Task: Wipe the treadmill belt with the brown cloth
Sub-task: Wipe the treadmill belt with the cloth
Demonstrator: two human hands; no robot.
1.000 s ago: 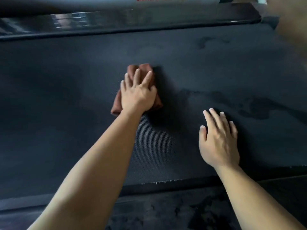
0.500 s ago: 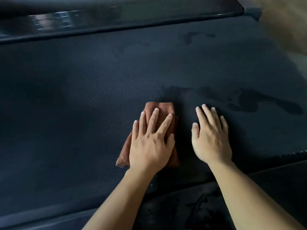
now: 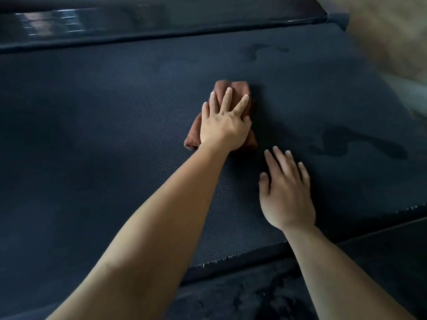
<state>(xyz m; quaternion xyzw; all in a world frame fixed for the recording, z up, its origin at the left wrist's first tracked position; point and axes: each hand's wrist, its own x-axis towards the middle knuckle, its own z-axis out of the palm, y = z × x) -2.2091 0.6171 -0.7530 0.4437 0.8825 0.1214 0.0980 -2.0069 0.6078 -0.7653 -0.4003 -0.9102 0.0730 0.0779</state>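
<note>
wiping belt (image 3: pixel 115 135) | left grip (image 3: pixel 223 128) flat, pressing cloth (image 3: pixel 238 88) | right grip (image 3: pixel 286 192) flat on belt, holding nothing | keep pressure even; head for dark patch (image 3: pixel 342 139), possibly damp

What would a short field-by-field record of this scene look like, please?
left hand: flat on cloth, fingers straight, pressing
cloth: brown, folded, on belt under left hand
right hand: open, rests on belt, near cloth, not touching it
belt: dark, textured
patch: darker blotch on belt, right of both hands, clear of cloth
</note>
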